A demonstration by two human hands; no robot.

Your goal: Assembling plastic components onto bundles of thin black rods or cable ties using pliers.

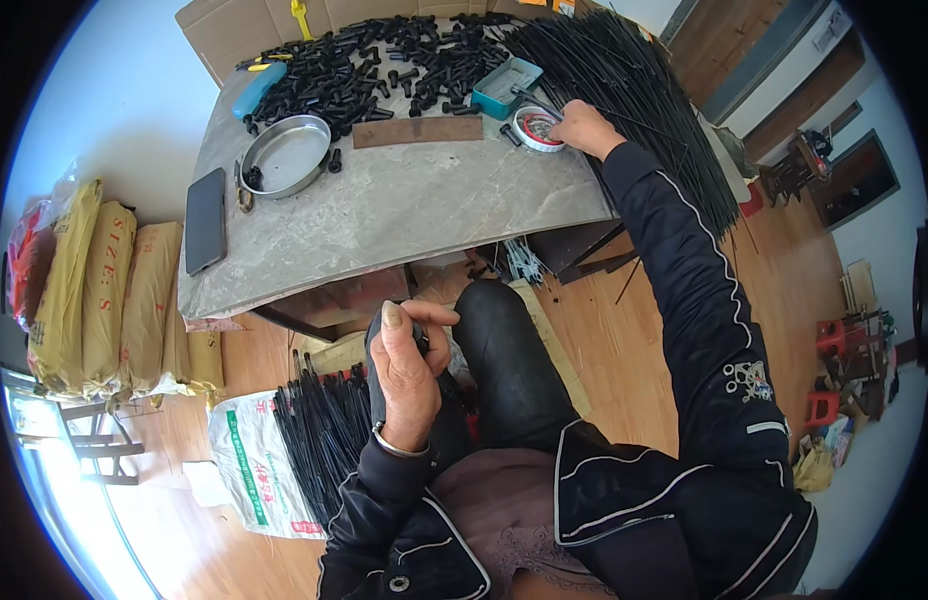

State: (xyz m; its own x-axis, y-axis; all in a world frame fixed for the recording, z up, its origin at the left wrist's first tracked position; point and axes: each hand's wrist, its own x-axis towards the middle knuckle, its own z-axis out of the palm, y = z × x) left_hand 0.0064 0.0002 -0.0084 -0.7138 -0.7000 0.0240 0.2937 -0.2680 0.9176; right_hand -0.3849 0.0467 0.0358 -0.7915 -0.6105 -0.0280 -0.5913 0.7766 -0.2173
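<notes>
My left hand (409, 370) is raised over my lap, fingers curled round a small black fitting (421, 340) that is mostly hidden. My right hand (586, 130) reaches to a round white tin (533, 143) with red inside, near the right of the table. Its fingers are bent together at the tin's rim; whether they pinch something is hidden. A dark slim stick (536, 101) runs from a teal open box (500, 94) towards those fingers. Behind spreads a heap of similar black fittings (354, 84), and a large bundle of thin black rods (634, 90) lies beside my right hand.
On the grey table (404, 200) are a round metal pan (287, 158), pliers (245, 188), a phone (207, 220), a flat brown bar (418, 132) and a blue case (259, 90). More black rods (319, 440) lie by my left leg. Yellow sacks (104, 290) stand left.
</notes>
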